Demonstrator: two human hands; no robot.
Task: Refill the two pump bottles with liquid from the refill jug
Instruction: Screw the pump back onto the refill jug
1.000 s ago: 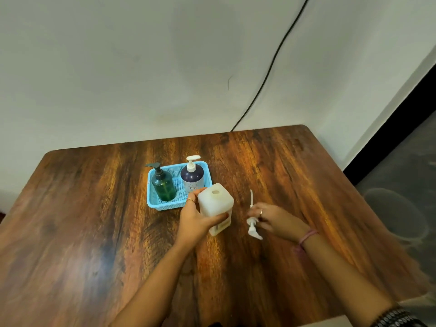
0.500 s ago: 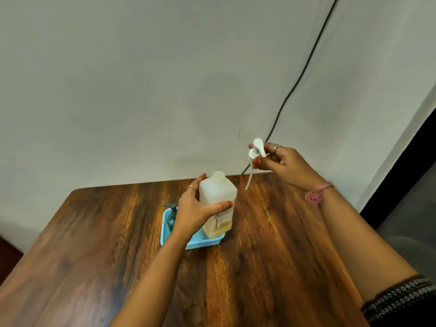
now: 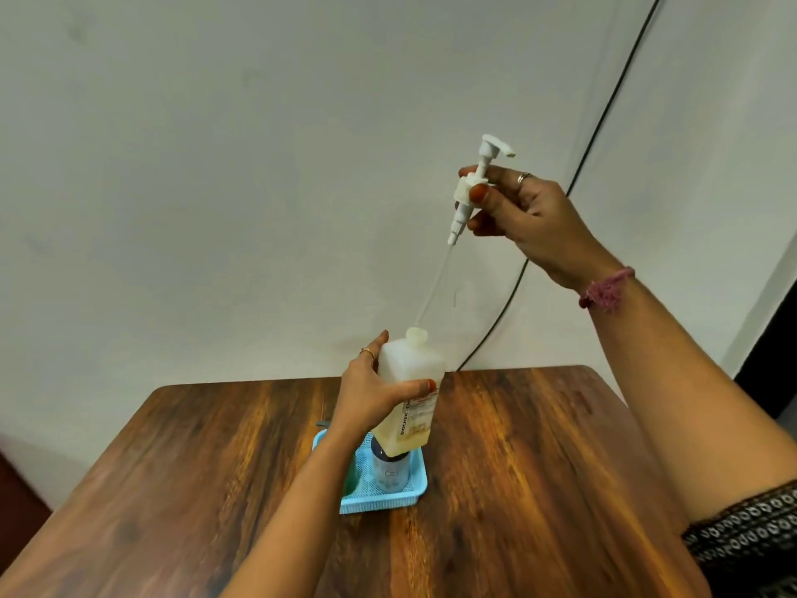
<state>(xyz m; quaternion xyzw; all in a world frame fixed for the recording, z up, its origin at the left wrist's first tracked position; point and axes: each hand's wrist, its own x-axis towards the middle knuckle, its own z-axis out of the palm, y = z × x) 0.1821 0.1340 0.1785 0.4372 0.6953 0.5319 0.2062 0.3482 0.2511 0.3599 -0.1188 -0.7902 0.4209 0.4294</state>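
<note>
My left hand [image 3: 371, 394] grips the white refill jug [image 3: 409, 390], which is lifted above the blue basket [image 3: 388, 500]; pale yellow liquid fills its lower part and its neck is open. My right hand [image 3: 524, 217] pinches the white pump head [image 3: 474, 183] high above the jug. The pump's thin clear tube [image 3: 433, 291] slants down, and its tip is at the jug's neck. In the basket a dark pump bottle [image 3: 390, 470] stands partly hidden below the jug. A sliver of the green bottle [image 3: 350, 476] shows behind my left forearm.
The wooden table [image 3: 539, 489] stands against a pale wall. A black cable [image 3: 604, 114] runs down the wall behind the table. A dark opening lies at the far right edge.
My right hand picked the pump head up from the table and raised it until its tube tip met the jug's neck. My left hand lifted the jug over the basket. The camera tilted up.
</note>
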